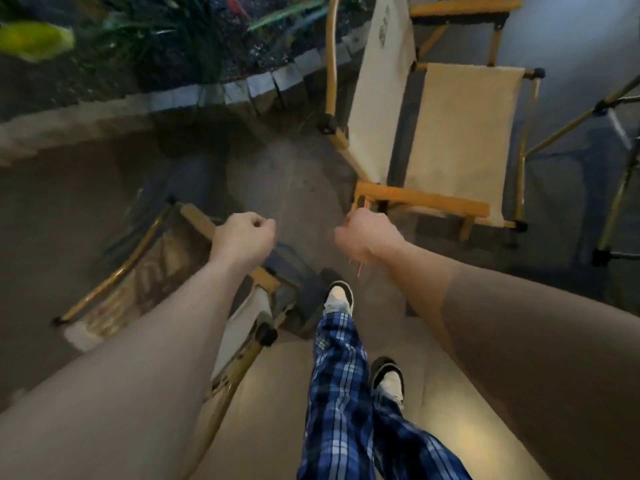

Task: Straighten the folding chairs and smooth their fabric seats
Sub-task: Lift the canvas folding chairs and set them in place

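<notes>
Nearest, the left hand (242,239) grips the wooden armrest of the left folding chair (166,271) by the person's leg, the right hand (367,235) curls at the wooden armrest (420,199) of the right folding chair (436,133) — grip unclear — its cream seat (460,140) beyond.

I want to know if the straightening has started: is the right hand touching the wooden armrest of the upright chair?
Cannot tell. In the head view the right hand, fingers curled, overlaps the armrest end, but blur hides any contact or gap.
</notes>
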### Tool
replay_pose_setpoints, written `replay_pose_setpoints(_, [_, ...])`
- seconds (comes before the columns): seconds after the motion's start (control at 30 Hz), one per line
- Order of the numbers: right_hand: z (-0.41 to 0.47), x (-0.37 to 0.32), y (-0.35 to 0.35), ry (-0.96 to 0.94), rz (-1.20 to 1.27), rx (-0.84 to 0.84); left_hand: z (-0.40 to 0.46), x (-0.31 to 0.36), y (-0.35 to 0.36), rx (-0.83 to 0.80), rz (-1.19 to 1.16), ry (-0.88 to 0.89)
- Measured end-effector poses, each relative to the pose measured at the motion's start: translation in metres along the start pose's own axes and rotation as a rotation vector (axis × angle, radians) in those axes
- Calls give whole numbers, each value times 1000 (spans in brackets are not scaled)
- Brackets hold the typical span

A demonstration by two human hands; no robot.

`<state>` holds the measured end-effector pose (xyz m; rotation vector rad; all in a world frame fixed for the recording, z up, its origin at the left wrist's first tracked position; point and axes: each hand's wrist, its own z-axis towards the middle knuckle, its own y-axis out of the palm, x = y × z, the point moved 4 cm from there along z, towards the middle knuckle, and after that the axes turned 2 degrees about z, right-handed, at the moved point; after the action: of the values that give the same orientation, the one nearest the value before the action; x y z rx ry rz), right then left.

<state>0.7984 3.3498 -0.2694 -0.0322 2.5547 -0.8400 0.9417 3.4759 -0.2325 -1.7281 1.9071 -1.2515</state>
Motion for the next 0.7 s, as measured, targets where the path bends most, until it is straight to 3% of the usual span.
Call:
replay_pose_setpoints(0.13, [-59,-29,79,-178,-17,-166,-72,-91,19,-162,80,-121])
replay_pose_setpoints(0.27, [-107,-44,143,-356,-91,-278,-119,-149,50,-281,38,-66])
replay_pose_setpoints(0.33, [-118,-44,164,-407,-167,-206,-133,-171,66,-270,-29,8])
replay_pose_setpoints(0.47, [-131,-37,173,-297,-239,25,-151,-212,85,-137,124,25])
replay_pose_setpoints(0.7, [-217,19,211,-98,-324,95,-218,-239,113,-274,359,103])
